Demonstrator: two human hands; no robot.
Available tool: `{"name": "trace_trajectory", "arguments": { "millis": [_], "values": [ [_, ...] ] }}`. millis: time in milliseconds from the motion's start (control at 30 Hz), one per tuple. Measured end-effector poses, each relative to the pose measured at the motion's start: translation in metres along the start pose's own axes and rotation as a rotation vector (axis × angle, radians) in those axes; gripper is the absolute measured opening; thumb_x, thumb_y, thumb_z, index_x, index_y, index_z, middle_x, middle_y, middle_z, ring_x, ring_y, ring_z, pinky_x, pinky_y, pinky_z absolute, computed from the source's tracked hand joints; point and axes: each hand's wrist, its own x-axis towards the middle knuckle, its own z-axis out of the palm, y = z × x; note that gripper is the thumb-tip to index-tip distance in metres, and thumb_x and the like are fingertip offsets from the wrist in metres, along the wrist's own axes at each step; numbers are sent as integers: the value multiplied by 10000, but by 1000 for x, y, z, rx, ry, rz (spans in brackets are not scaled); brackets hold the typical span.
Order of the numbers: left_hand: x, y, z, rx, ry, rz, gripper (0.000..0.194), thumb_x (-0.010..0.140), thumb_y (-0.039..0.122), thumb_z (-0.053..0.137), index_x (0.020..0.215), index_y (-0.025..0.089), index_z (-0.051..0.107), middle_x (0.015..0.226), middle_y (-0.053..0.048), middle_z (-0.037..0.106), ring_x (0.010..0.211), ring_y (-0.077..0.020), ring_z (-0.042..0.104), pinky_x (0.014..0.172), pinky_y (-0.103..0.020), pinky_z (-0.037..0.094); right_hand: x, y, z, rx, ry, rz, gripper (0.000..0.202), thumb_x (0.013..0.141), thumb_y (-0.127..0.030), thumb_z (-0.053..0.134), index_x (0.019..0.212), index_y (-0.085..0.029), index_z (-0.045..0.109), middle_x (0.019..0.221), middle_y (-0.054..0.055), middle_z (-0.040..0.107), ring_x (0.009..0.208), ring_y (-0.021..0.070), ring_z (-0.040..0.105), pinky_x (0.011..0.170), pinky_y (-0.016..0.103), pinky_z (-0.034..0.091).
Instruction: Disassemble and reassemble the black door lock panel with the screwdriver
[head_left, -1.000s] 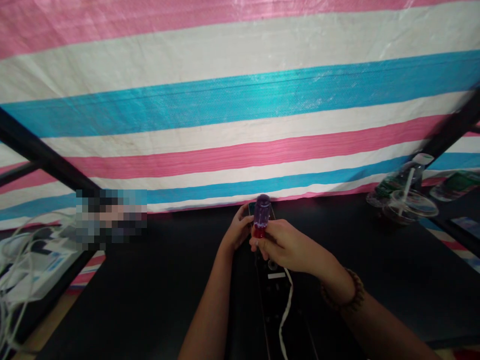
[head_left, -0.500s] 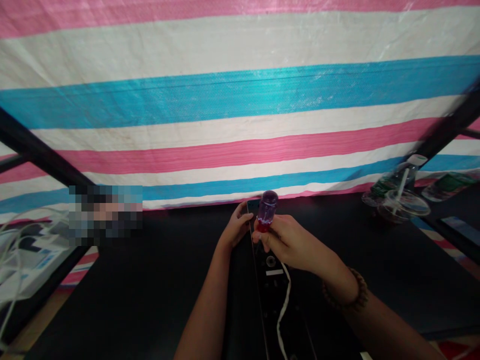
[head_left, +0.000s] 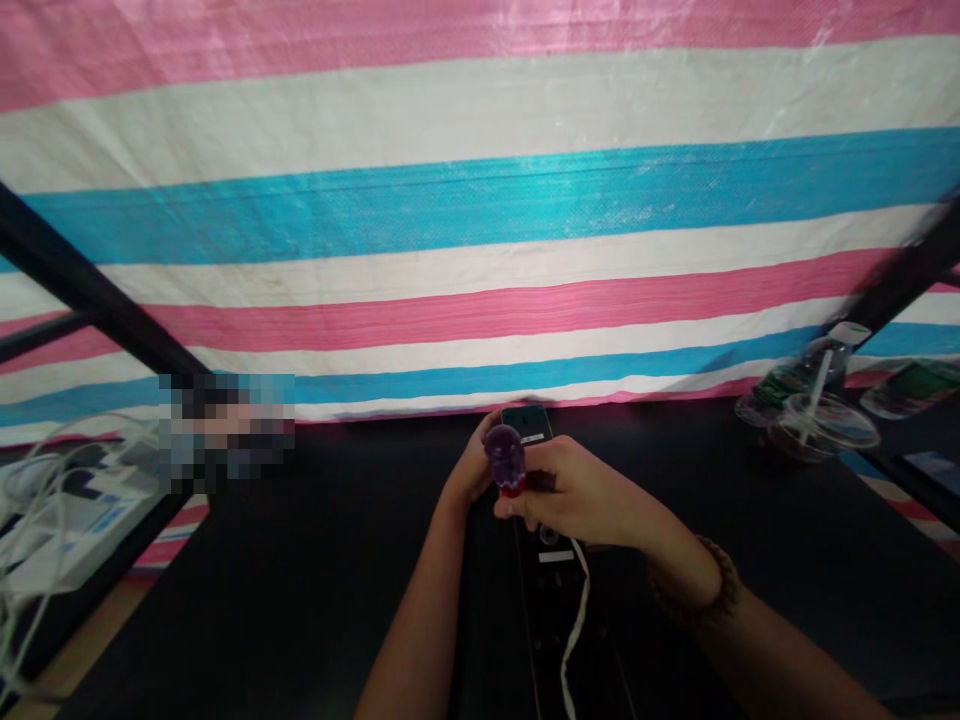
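Observation:
A screwdriver point(head_left: 505, 458) with a purple and red handle is gripped in my right hand point(head_left: 581, 495). Its handle points up, and its tip is hidden below my fingers. Beneath it lies a long black device point(head_left: 551, 595) with a white label, a round fitting and a greenish far end. My left hand point(head_left: 472, 468) holds the device along its left side near that end, its fingers partly covered by the screwdriver handle. A white cable point(head_left: 577, 625) runs from beside the round fitting along the device towards me.
The black table point(head_left: 322, 590) carries a plastic cup with a straw point(head_left: 821, 425) and a plastic bottle point(head_left: 791, 385) at right. Another bottle point(head_left: 911, 388) lies beyond. White cables and a white box point(head_left: 82, 535) are at left. A striped sheet point(head_left: 480, 200) hangs behind.
My right hand and the screwdriver have moved slightly left and nearer to me along the device, uncovering more of its far end. My left hand stays at the device's side.

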Motion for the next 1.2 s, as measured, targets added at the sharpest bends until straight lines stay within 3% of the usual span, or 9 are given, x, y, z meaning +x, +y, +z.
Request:
{"name": "trace_trajectory", "arguments": {
  "millis": [67,167,300,500,633,767,967,1133,1200],
  "values": [
    [1,-2,-2,-12,-1,1,616,570,227,846,1141,168,624,853,-22,713,742,-176,661,679,-263,493,3,9,2,98,29,33,157,853,-304,672,815,-152,678,632,-29,594,515,85,539,479,180,400],
    [1,-4,-5,-49,-37,-30,673,567,240,865,1182,170,600,758,-13,700,635,-159,638,613,-256,482,4,21,4,93,191,-17,196,878,-305,632,783,-146,695,585,-27,585,495,79,515,474,180,393],
    [0,-6,-7,-90,-62,-33,667,584,255,874,1180,180,585,822,-42,712,691,-178,669,623,-257,492,1,28,6,57,354,-147,261,882,-346,634,707,-157,680,718,7,611,549,84,535,484,189,425],
    [-1,-4,-4,-77,-32,-42,627,572,254,881,1134,179,612,772,-28,699,677,-179,653,628,-275,493,0,38,16,49,370,-214,150,888,-289,638,830,-176,719,776,8,637,524,79,556,483,194,435],
    [-3,-3,-3,-76,-32,-37,642,581,248,866,1161,176,599,758,-15,694,670,-173,649,640,-278,491,-1,40,17,-52,359,-231,146,921,-245,584,853,-173,692,673,-9,618,581,107,565,572,209,459],
    [-4,1,0,-73,-31,-20,672,582,222,848,1198,169,583,828,-26,711,713,-176,661,686,-285,498,-3,40,22,-96,309,-295,211,971,-224,468,916,-173,665,792,25,658,697,125,600,674,228,491],
    [-4,-1,-2,-73,-43,-36,641,598,230,843,1186,178,592,832,-36,715,706,-174,661,667,-278,505,0,54,33,-90,423,-300,133,914,-269,600,857,-185,687,879,62,675,816,169,648,748,275,537],
    [2,-12,-10,-98,-88,-24,629,625,252,842,1194,197,579,856,-46,706,744,-187,677,693,-287,519,-6,67,30,-80,517,-266,153,849,-314,702,751,-198,684,820,46,714,728,169,673,687,270,555],
    [5,-15,-12,-106,-115,-17,610,651,256,825,1199,202,563,883,-47,705,760,-185,681,706,-289,522,-12,68,29,-88,511,-241,163,877,-321,667,773,-200,696,792,42,726,719,172,685,686,268,562]
  ]
}}
